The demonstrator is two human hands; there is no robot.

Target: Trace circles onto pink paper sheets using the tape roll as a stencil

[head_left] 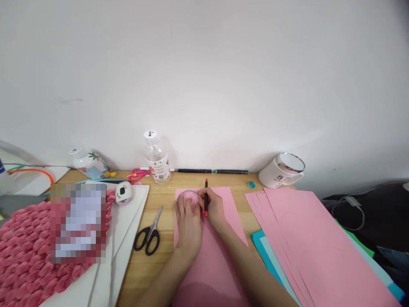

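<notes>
A sheet of pink paper [209, 264] lies lengthwise on the wooden table. On its upper part rests a clear round disc with a dark rim [188, 194], possibly a lid. My left hand [188, 219] holds the disc down against the paper, fingers bent over it. My right hand [213, 208] grips a black and red pen [206, 194], nearly upright, beside the right edge of the disc. The pen's tip is hidden by my fingers. Black-handled scissors [149, 236] lie left of the paper, blades pointing away from me.
Rolled pink paper roses [28, 256] lie at left on white sheets [128, 238]. A plastic bottle [158, 164], pink scissors [139, 174], black pens [211, 171] and a tilted white mug [276, 172] line the wall. More pink sheets [319, 238] are stacked at right.
</notes>
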